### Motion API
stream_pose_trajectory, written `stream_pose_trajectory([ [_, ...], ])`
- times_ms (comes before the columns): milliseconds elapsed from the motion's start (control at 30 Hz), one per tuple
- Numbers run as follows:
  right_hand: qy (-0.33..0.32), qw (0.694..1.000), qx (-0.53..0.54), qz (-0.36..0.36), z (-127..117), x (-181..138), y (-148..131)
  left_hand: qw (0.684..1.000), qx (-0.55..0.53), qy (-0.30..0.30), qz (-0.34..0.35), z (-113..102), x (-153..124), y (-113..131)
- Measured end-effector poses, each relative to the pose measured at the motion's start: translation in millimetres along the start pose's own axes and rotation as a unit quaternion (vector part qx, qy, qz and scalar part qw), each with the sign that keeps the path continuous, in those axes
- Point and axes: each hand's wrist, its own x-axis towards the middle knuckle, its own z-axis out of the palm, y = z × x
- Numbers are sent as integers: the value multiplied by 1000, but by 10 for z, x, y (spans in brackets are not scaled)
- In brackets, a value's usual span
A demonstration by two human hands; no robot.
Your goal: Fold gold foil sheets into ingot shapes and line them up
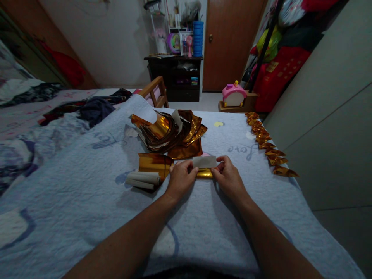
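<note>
Both of my hands rest on a light blue bedspread (87,193) and pinch one small sheet of gold foil paper (204,162), white side up with a gold fold along its near edge. My left hand (180,179) grips its left end, fingers curled. My right hand (229,176) grips its right end with thumb and fingers closed. Just beyond the hands lies a loose pile of gold foil sheets (171,133). A curled gold sheet (152,162) and rolled white paper (142,180) lie left of my left hand.
A row of several folded gold pieces (266,143) lines the bed's right edge beside a grey wall. Dark clothes (93,108) lie at the far left. Beyond the bed stand a wooden chair (155,91), a dark cabinet (177,77), a pink toy (233,94) and a brown door (229,42).
</note>
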Motion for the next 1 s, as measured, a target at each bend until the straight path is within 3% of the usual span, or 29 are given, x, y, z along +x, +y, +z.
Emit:
stream_pose_trajectory([
  [167,-12,1000,-8,-1,-16,-22,-39,999,11,-5,-30,18,-17,4],
  [367,-2,987,-156,-38,25,-29,-71,992,129,-4,11,76,-65,-9],
  [600,2,971,-233,-57,50,-52,-71,973,221,36,56,55,-101,-16],
  [733,10,963,-260,-75,46,-57,-79,970,202,-52,121,37,-78,-13],
  [833,-26,960,-259,-98,41,-39,-78,968,159,-114,158,43,-58,-35],
  [1000,-70,956,-261,-114,39,-13,-72,966,142,-119,179,55,-46,-101],
])
